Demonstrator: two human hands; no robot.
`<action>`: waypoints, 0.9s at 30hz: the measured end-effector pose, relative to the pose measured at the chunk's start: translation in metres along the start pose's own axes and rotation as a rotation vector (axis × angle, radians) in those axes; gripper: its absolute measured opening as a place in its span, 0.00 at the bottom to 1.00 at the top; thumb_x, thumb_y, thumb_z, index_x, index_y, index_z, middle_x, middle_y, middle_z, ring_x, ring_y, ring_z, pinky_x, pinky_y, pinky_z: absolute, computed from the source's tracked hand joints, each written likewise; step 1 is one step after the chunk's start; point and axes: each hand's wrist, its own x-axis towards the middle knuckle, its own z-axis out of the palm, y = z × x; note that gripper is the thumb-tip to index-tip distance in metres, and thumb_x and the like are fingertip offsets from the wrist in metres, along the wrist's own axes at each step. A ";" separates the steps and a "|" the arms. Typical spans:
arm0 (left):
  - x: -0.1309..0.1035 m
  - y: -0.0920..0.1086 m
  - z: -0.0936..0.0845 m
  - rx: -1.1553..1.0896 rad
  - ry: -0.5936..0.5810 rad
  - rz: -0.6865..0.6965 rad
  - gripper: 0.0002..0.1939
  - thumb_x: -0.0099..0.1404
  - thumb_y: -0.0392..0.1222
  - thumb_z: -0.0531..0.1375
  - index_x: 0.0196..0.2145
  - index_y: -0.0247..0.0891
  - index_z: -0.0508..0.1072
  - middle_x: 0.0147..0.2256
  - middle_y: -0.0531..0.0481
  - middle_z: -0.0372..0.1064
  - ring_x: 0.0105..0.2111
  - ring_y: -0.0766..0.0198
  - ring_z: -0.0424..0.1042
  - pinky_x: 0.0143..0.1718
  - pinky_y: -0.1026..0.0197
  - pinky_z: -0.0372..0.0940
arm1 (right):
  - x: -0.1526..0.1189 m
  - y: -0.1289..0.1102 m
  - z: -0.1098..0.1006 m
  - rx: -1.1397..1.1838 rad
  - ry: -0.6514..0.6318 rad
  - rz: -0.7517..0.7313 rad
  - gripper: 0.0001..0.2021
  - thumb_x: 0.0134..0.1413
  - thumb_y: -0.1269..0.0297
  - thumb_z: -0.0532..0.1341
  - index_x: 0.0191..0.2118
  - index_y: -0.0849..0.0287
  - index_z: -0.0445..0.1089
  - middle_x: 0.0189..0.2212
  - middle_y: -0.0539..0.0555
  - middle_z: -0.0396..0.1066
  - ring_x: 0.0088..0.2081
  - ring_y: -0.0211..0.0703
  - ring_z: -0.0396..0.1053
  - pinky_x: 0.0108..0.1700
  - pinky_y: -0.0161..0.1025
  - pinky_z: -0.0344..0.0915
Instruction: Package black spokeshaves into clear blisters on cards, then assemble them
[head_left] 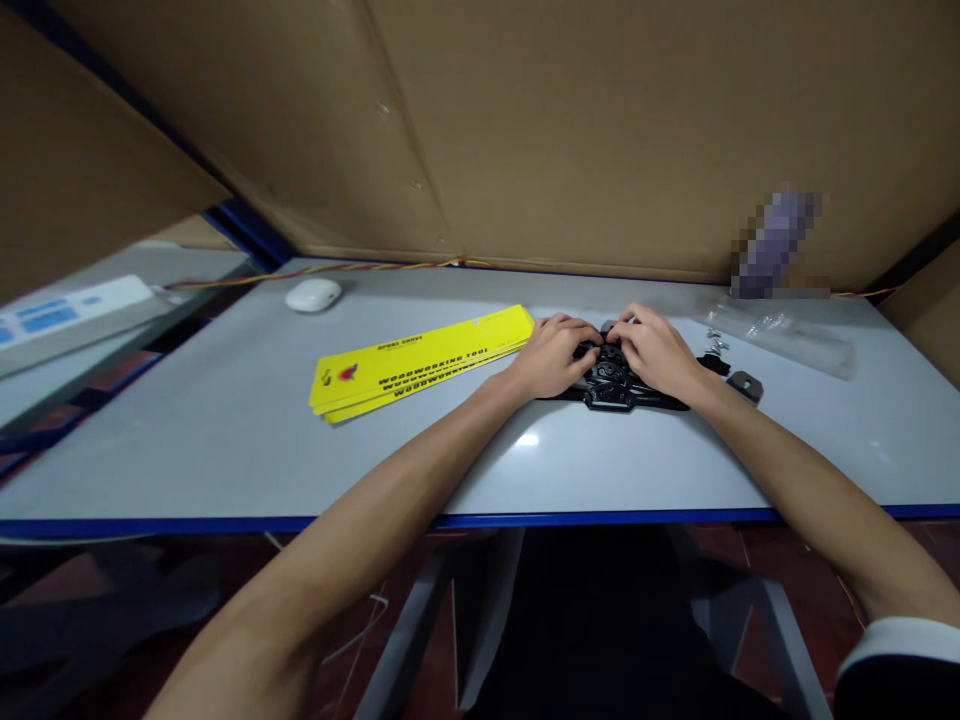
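Several black metal tool bodies [611, 388] lie bunched together on the grey tabletop, right of centre. My left hand [559, 355] rests at their left side, its fingers curled over the far pieces. From the right, my right hand [651, 348] reaches onto the same group with bent fingers. The fingertips of both hands nearly meet at the back of the pile, and what exactly they pinch is hidden. Just right of my right hand are small silvery screws [716, 345] and a dark metal plate [746, 386].
Yellow printed cardboard sleeves [405, 365] lie fanned left of my hands. A white rounded object [313, 294] sits at the back left. Clear plastic bags [795, 338] lie at the right, near a blurred purple item [776, 245]. Cardboard walls [525, 130] rise behind the table.
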 end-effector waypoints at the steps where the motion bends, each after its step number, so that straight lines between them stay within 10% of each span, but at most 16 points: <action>1: 0.000 0.000 0.000 -0.003 0.005 0.005 0.19 0.72 0.46 0.53 0.51 0.40 0.80 0.55 0.43 0.78 0.57 0.44 0.71 0.61 0.40 0.62 | 0.000 0.000 0.000 0.004 0.006 0.009 0.17 0.64 0.76 0.54 0.45 0.57 0.79 0.46 0.60 0.72 0.46 0.53 0.70 0.49 0.48 0.66; 27: 0.002 -0.008 0.003 -0.066 -0.029 0.071 0.21 0.73 0.47 0.52 0.52 0.38 0.80 0.57 0.43 0.78 0.58 0.49 0.75 0.63 0.46 0.66 | 0.005 -0.003 -0.007 0.108 -0.049 -0.083 0.18 0.66 0.77 0.52 0.48 0.58 0.78 0.44 0.59 0.76 0.46 0.51 0.72 0.50 0.45 0.66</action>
